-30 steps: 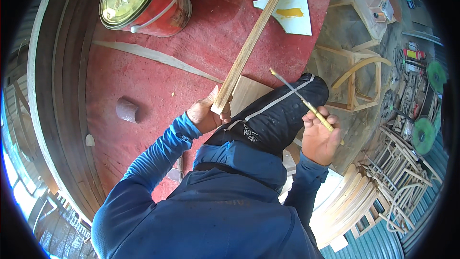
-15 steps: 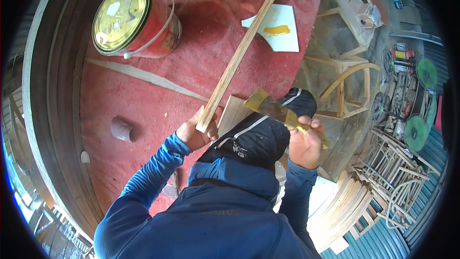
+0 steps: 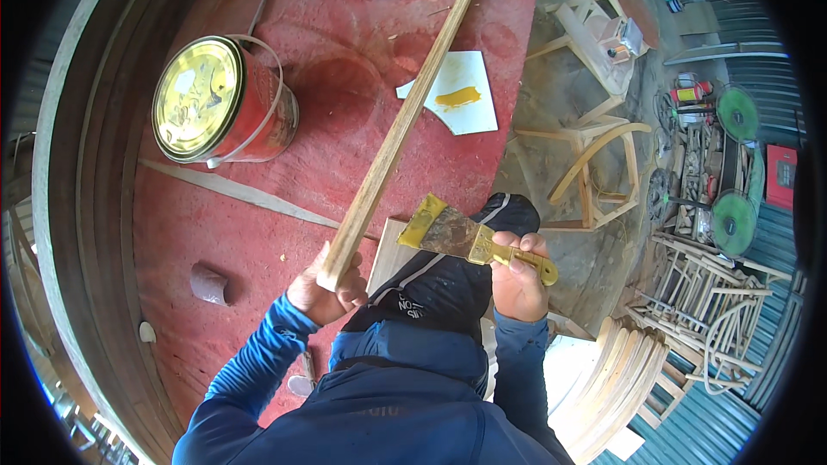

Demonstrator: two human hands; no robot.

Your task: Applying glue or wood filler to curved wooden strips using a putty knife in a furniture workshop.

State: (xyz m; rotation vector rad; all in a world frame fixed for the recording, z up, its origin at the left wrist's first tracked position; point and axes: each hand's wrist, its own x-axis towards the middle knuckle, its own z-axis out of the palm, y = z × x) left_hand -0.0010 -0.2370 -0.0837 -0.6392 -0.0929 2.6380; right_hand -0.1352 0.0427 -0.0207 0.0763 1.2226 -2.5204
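On the red bench (image 3: 336, 142), toward its left edge, stands a red tin (image 3: 245, 112) with its metal lid uppermost, and nearer the person lies a curled brown piece (image 3: 208, 283), perhaps sandpaper. Next comes the left hand (image 3: 320, 294), its fingers wrapped around the near end of a long wooden strip (image 3: 393, 146); the underside of that grip is partly hidden. The strip runs out toward the bench's far edge, crossing above a white card (image 3: 472, 69) that lies near the right edge and bears a patch of yellow paste (image 3: 458, 98). Farther right, the right hand (image 3: 519, 284) pinches the handle of a putty knife (image 3: 448, 234), its yellow-smeared blade over the trouser leg (image 3: 444, 280), near the strip but apart from it.

For good control, I would keep the left grip firm so the strip cannot roll, bring the blade in low and nearly flat with light, even pressure, and keep its smeared end off the cloth.

A second ago the knife showed edge-on; now its broad face is turned to view, and its tip is closer to the strip's near end. Both hands keep their holds.
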